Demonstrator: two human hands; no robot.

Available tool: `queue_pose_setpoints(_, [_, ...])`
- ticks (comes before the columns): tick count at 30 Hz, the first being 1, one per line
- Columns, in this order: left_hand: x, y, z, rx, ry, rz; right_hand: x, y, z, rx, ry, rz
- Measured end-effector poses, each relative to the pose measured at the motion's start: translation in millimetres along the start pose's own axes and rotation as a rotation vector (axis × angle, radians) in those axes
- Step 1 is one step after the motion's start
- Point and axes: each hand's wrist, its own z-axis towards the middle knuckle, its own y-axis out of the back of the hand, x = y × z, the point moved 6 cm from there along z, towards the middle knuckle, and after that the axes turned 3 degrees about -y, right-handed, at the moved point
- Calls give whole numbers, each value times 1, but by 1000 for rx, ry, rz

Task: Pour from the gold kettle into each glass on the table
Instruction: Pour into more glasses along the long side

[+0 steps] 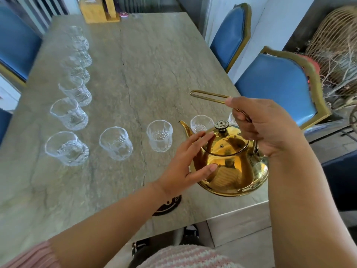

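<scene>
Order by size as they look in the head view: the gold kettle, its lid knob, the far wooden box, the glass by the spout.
1. gold kettle, largest.
2. wooden box and glass by the spout look alike; the box is farther away, so unranked.
3. lid knob, smallest.

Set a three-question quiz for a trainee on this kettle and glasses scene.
1. True or false: the right hand holds the gold kettle by its lid knob.
2. The left hand is: A) lifting the lid; B) touching the kettle's side with open fingers; C) resting flat on the table.
3. Fill in: the glasses in the near row look ___ (full or empty).
Key: 1 false; 2 B; 3 empty.
</scene>
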Motion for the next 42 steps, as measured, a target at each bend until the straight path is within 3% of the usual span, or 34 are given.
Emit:
queue_pose_setpoints(12, [12,63,-28,208,-29,-2,4,-67,-19,-146,11,58])
queue_pose_setpoints(42, [19,50,-22,131,90,-218,33,-90,3,-34,94,-380])
